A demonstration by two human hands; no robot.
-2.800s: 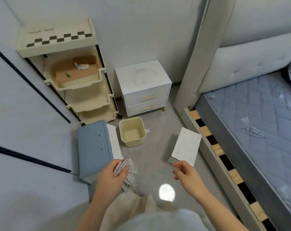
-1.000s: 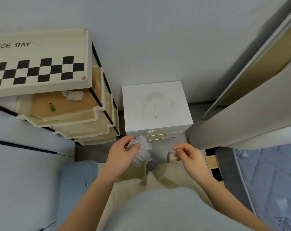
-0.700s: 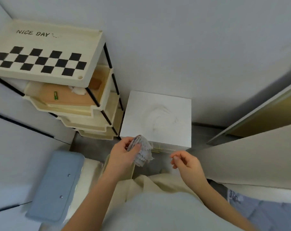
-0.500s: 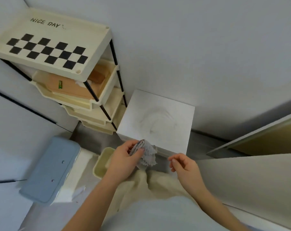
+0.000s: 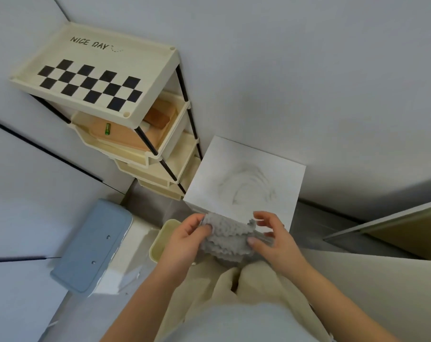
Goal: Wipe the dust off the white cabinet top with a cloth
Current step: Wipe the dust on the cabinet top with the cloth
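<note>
Grey cloth [image 5: 230,239] with wavy edges, bunched and stretched between both hands, in front of the near edge of the white cabinet top [image 5: 249,154]; whether it touches that surface cannot be told. Left hand [image 5: 184,243]: fingers curled round the cloth's left end, gripping it. Right hand [image 5: 273,240]: thumb and fingers pinching the right end, the index finger raised above the fabric. A swirled grey dust smear [image 5: 249,186] marks the middle of the cabinet top, beyond the hands. The cabinet stands against the far wall [image 5: 283,70]. Just left of it, a cream tiered shelf cart [image 5: 98,72] with a checkered top printed "NICE DAY"; its upper tray holds brown blocks [image 5: 157,114] and a small green item [image 5: 108,129]. Near left, on the floor [image 5: 160,208], a cream bin [image 5: 160,240] partly hidden by the left hand, and beside it a blue-topped box [image 5: 93,245]. Cream trousers [image 5: 258,292] fill the near foreground.
</note>
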